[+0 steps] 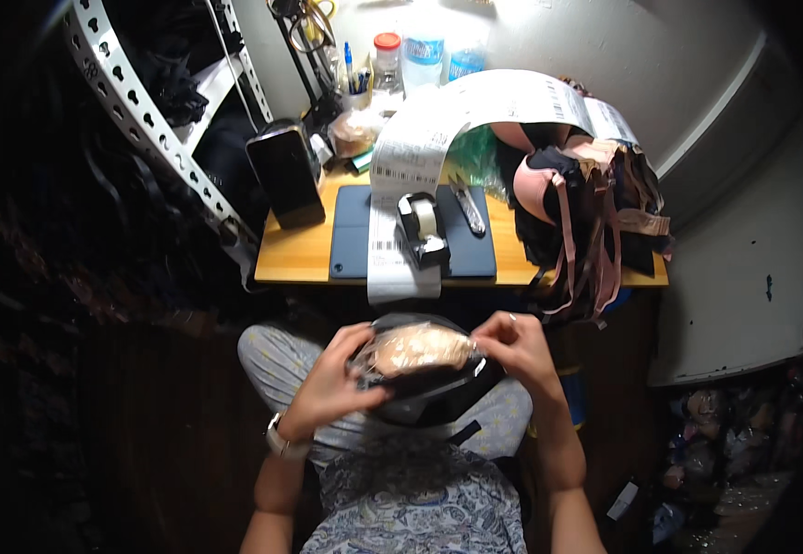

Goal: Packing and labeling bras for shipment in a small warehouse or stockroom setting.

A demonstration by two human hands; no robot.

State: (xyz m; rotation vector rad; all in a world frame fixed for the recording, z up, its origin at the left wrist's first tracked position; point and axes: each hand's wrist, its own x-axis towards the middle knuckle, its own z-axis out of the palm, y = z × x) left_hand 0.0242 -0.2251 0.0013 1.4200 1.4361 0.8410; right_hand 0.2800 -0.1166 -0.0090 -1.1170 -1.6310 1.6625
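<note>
Above my lap I have a black plastic bag (pixel 429 406) with a beige padded item in clear plastic wrap (pixel 423 349) lying in or on its mouth; which of the two cannot be told. My left hand (pixel 332 380), with a watch at the wrist, grips the bag's left side, thumb below and fingers against the shiny wrap. On the other side my right hand (pixel 517 349) pinches the edge of the bag near the item's right end. The wrapped item looks like a folded bra, though the plastic's glare blurs its details.
On the wooden table (pixel 291 260) a long strip of printed labels (pixel 401 166) crosses a dark blue tablet case (pixel 350 231). A tape dispenser (pixel 424 229), small snips (pixel 468 205), a phone (pixel 289 180) and bottles (pixel 423 60) stand around. Bras (pixel 549 189) are heaped at right.
</note>
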